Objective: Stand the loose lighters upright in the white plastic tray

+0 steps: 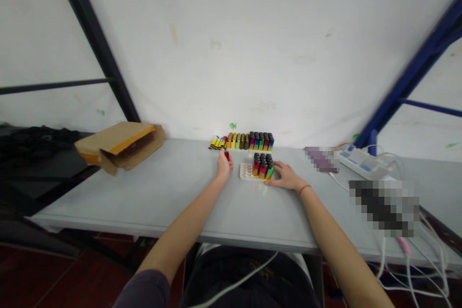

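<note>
"Two hands are rested at the desk [155,197]; what is held?"

"A red lighter [227,155] with a dark top is enclosed in the left hand [224,167], the fingers curled in around it."

"And the right hand [287,176]?"

"Its thumb and fingers are spread around the right side of the white tray [246,172], the thumb laid at the near corner. Whether it is pressed there cannot be told."

"Where is the tray set?"

"Near mid-desk, between the front and back edges. Its right part is filled with upright multicoloured lighters [263,168]; holes are exposed at its left."

"Behind it?"

"Rows of lighters [262,141] are ranged along the back edge. A cardboard box [117,139] is placed by the back left corner."
</note>
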Motion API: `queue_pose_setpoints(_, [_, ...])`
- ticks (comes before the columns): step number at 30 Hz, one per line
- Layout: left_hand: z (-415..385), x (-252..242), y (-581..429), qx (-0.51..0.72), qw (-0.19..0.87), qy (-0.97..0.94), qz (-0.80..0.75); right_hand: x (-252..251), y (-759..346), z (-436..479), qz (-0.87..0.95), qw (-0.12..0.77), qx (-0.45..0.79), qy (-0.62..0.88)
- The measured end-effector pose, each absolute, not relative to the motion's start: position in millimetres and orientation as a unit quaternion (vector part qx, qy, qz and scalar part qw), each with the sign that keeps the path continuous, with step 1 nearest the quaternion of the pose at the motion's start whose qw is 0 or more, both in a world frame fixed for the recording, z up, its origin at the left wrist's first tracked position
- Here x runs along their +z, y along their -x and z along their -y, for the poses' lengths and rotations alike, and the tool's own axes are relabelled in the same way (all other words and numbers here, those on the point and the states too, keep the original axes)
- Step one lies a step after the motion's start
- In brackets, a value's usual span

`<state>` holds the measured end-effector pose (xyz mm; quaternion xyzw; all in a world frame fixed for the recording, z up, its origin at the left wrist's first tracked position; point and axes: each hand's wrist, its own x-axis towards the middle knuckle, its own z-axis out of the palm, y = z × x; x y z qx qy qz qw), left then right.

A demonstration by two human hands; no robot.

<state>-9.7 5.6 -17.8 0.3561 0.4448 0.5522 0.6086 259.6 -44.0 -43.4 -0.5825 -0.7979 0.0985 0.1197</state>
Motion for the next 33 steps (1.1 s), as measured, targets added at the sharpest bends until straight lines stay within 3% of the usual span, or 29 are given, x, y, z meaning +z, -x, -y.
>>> queue_pose_setpoints(21, [1,-7,7,0.581,0.621,-0.319,-0.417,-45,-260,42,0.799,0.122,0.097,0.580])
queue_pose_setpoints(27, [2,8,14,0.519,0.581,-0.517,-0.355,-44,-259,43,0.799,0.126,0.093,0.581])
queue_pose_setpoints(33, [13,20,22,0.450,0.461,-0.706,-0.296,-41,-258,44,0.797,0.113,0.098,0.585])
